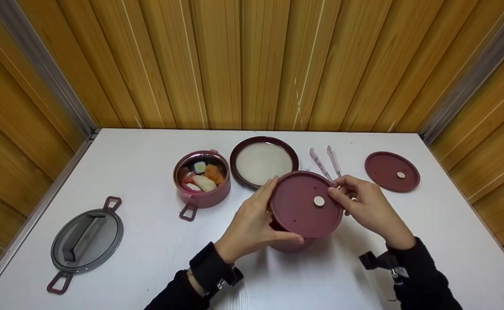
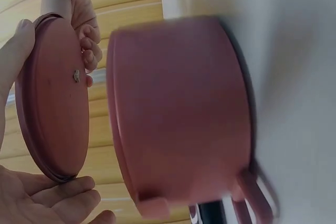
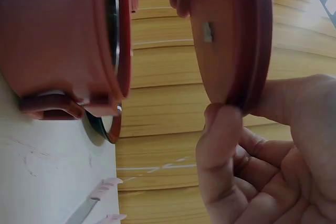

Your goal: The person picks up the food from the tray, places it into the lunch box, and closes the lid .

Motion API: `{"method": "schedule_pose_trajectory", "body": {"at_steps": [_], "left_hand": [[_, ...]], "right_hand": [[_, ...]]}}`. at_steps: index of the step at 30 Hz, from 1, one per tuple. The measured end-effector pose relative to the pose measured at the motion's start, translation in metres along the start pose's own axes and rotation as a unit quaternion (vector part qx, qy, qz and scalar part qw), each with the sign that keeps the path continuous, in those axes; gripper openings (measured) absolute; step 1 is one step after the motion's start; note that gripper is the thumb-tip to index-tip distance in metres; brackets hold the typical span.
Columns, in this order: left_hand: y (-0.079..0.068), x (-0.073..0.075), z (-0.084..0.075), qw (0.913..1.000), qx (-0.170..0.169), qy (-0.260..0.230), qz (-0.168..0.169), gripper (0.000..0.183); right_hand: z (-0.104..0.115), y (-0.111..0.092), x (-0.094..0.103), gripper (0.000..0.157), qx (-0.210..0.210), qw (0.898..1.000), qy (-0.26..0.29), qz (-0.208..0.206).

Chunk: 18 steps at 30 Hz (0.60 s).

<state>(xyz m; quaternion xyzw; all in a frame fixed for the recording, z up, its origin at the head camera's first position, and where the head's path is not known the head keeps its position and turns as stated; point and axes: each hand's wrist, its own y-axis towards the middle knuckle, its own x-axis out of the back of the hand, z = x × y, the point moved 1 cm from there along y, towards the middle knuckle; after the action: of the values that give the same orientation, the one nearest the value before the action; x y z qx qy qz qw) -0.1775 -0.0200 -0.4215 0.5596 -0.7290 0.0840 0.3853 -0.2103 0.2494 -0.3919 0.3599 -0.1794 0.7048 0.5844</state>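
The white counter (image 1: 148, 275) is supporting the pot (image 2: 181, 114), whose stiff wall is looking fairly weighty. The lid (image 1: 297, 206) is being held tilted above the pot, apart from it, and is looking thin, rigid and probably light, its smooth face likely offering little grip. Toward the pot's left, the left hand (image 1: 252, 219) is holding the lid's edge, fingers and thumb spreading wide around it; toward the pot's right, the right hand (image 1: 368, 206) is pinching the edge, thumb and forefinger nearly meeting. Above the pot, the pale button (image 1: 319, 201) is sitting low, so the edge is seeming the surer hold.
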Motion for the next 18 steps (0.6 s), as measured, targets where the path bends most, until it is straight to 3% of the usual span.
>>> {"method": "schedule_pose_trajectory", "body": {"at_steps": [7, 18], "left_hand": [[0.001, 0.002, 0.017, 0.9998, 0.017, -0.008, 0.002, 0.129], [-0.002, -0.004, 0.032, 0.9996, 0.003, -0.027, 0.012, 0.122]], "right_hand": [[-0.003, -0.002, -0.012, 0.033, 0.046, 0.998, -0.051, 0.000], [-0.011, -0.003, -0.025, 0.041, 0.074, 0.993, -0.037, 0.080]]}}
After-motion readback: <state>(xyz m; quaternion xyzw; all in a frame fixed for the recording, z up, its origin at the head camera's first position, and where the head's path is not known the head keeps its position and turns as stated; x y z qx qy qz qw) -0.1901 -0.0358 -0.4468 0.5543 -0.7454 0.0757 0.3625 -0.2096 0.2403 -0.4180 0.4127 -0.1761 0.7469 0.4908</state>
